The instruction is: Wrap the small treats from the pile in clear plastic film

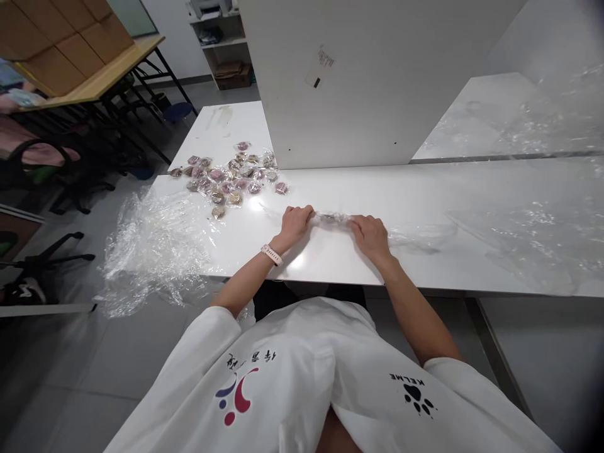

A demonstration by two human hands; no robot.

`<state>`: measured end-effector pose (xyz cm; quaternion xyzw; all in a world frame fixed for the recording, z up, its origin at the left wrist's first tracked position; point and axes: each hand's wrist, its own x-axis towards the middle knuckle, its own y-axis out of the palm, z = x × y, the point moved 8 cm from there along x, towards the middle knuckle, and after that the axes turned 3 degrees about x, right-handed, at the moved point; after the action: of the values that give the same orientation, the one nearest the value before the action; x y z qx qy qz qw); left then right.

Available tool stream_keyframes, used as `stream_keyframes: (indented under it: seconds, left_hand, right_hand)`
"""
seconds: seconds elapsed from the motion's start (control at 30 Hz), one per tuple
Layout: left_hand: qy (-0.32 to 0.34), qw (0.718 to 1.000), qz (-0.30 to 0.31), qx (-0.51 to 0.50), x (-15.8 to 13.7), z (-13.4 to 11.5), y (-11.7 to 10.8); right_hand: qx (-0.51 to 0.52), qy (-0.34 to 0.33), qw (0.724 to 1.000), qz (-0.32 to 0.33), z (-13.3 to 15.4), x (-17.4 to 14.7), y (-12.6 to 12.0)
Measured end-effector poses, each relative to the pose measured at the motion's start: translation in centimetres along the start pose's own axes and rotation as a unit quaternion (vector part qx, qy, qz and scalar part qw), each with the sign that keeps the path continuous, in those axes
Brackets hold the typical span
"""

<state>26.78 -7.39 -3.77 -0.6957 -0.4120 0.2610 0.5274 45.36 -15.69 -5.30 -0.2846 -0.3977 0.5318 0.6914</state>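
My left hand (296, 223), with a pale band on the wrist, closes on one end of a bunched strip of clear plastic wrap (331, 218) above the white table. At the strip's other end my right hand (370, 234) grips it with curled fingers. Something greyish shows inside the bunched part, too small to make out. Loose film trails past my right hand along the tabletop. To the left of my hands lie many small round pieces (217, 175), purple and brown, each in a clear wrapper.
A heap of crumpled clear film (155, 245) hangs over the left end of the white table (325, 255). More clear sheets (542, 245) lie at the right. A tall white panel (368, 82) stands behind. Chairs and a wooden table (108, 72) are at far left.
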Motion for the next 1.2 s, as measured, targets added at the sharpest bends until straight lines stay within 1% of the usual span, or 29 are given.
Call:
stream_keyframes:
  seconds: [0.07, 0.1, 0.17, 0.2, 0.23, 0.3, 0.37, 0.4, 0.43, 0.47, 0.53, 0.6, 0.63, 0.67, 0.7, 0.77, 0.8, 0.83, 0.87, 0.9, 0.93, 0.97, 1.0, 1.03, 1.07, 1.1, 1.13, 1.17, 1.2]
  left_hand:
    - [-0.024, 1.000, -0.009, 0.003, 0.6, 0.1, -0.7]
    - [-0.029, 0.999, -0.038, 0.011, 0.7, 0.0, -1.2]
    - [-0.020, 0.993, -0.118, 0.024, 0.1, -0.8, -2.3]
    - [-0.010, 0.989, -0.145, 0.017, -0.5, -1.4, -2.4]
    - [-0.004, 0.989, -0.150, -0.003, -1.0, -1.9, -2.1]
    - [-0.021, 0.991, -0.103, -0.081, -1.8, -2.4, -0.5]
    - [-0.081, 0.974, -0.053, -0.204, -2.3, -2.3, 1.3]
    - [-0.116, 0.951, -0.040, -0.284, -2.4, -2.2, 2.0]
    - [-0.147, 0.915, -0.034, -0.373, -2.4, -2.2, 2.6]
    - [-0.169, 0.869, -0.029, -0.465, -2.4, -2.4, 3.2]
    - [-0.182, 0.756, -0.008, -0.629, -2.2, -3.6, 3.9]
    - [-0.163, 0.655, 0.015, -0.738, -2.2, -5.4, 3.8]
    - [-0.152, 0.616, 0.022, -0.772, -2.3, -6.2, 3.6]
    - [-0.146, 0.586, 0.025, -0.796, -2.4, -6.8, 3.4]
    - [-0.145, 0.565, 0.026, -0.812, -2.6, -7.2, 3.2]
    - [-0.156, 0.543, 0.018, -0.825, -3.1, -7.3, 2.7]
    - [-0.160, 0.543, 0.006, -0.824, -3.3, -7.0, 2.2]
    - [-0.159, 0.552, -0.015, -0.818, -3.4, -6.6, 1.6]
    - [-0.151, 0.572, -0.047, -0.805, -3.6, -5.9, 0.7]
    - [-0.136, 0.602, -0.092, -0.781, -3.9, -5.2, -0.5]
    - [-0.115, 0.642, -0.143, -0.744, -4.3, -4.6, -2.0]
    - [-0.085, 0.688, -0.192, -0.694, -4.9, -4.3, -3.6]
    - [-0.045, 0.736, -0.225, -0.637, -5.6, -4.6, -5.2]
    - [0.005, 0.781, -0.230, -0.581, -6.1, -5.5, -6.3]
    - [0.063, 0.819, -0.205, -0.532, -6.6, -6.8, -6.9]
    - [0.121, 0.846, -0.158, -0.495, -7.1, -8.4, -7.0]
    - [0.169, 0.860, -0.100, -0.471, -7.7, -9.9, -6.6]
    - [0.197, 0.865, -0.042, -0.459, -8.2, -11.0, -5.9]
    - [0.201, 0.867, 0.005, -0.455, -8.5, -11.6, -5.1]
  right_hand:
    - [0.027, 0.079, 0.996, 0.028, -1.5, 1.5, 0.2]
    - [0.037, 0.112, 0.992, 0.043, -2.1, 2.2, 0.3]
    - [0.047, 0.153, 0.985, 0.059, -2.8, 3.1, 0.4]
    - [0.046, 0.163, 0.984, 0.058, -2.9, 3.4, 0.4]
    - [0.046, 0.170, 0.983, 0.055, -3.0, 3.6, 0.4]
    - [0.058, 0.180, 0.981, 0.048, -3.2, 3.4, 0.5]
    - [0.103, 0.186, 0.976, 0.036, -3.2, 2.9, 0.6]
    - [0.147, 0.184, 0.971, 0.028, -3.0, 2.6, 0.8]
    - [0.203, 0.182, 0.962, 0.018, -2.8, 2.2, 0.9]
    - [0.267, 0.180, 0.947, 0.006, -2.5, 1.8, 1.0]
    - [0.388, 0.181, 0.904, -0.019, -1.6, 0.9, 1.4]
    - [0.461, 0.187, 0.866, -0.041, -0.6, 0.2, 1.6]
    - [0.478, 0.187, 0.857, -0.049, -0.1, -0.1, 1.6]
    - [0.483, 0.184, 0.854, -0.057, 0.5, -0.4, 1.4]
    - [0.475, 0.177, 0.859, -0.067, 1.0, -0.6, 1.0]
    - [0.416, 0.143, 0.891, -0.113, 2.1, -1.2, -0.8]
    - [0.368, 0.119, 0.910, -0.148, 2.6, -1.7, -2.2]
    - [0.315, 0.099, 0.925, -0.189, 3.2, -2.4, -3.7]
    - [0.271, 0.090, 0.930, -0.230, 3.6, -3.2, -5.0]
    - [0.250, 0.096, 0.929, -0.254, 3.7, -4.1, -5.9]
    - [0.263, 0.120, 0.923, -0.254, 3.6, -4.9, -6.2]
    - [0.313, 0.155, 0.911, -0.220, 3.2, -5.4, -5.7]
    - [0.390, 0.193, 0.887, -0.154, 2.9, -5.7, -4.5]
    - [0.479, 0.223, 0.846, -0.066, 3.0, -5.9, -2.7]
    - [0.562, 0.242, 0.791, 0.025, 3.5, -6.1, -1.0]
    - [0.626, 0.252, 0.730, 0.103, 4.2, -6.1, 0.4]
    - [0.671, 0.257, 0.677, 0.156, 4.6, -6.0, 1.2]
    - [0.699, 0.262, 0.640, 0.184, 4.7, -5.7, 1.6]
    - [0.713, 0.270, 0.619, 0.190, 4.3, -5.1, 1.8]
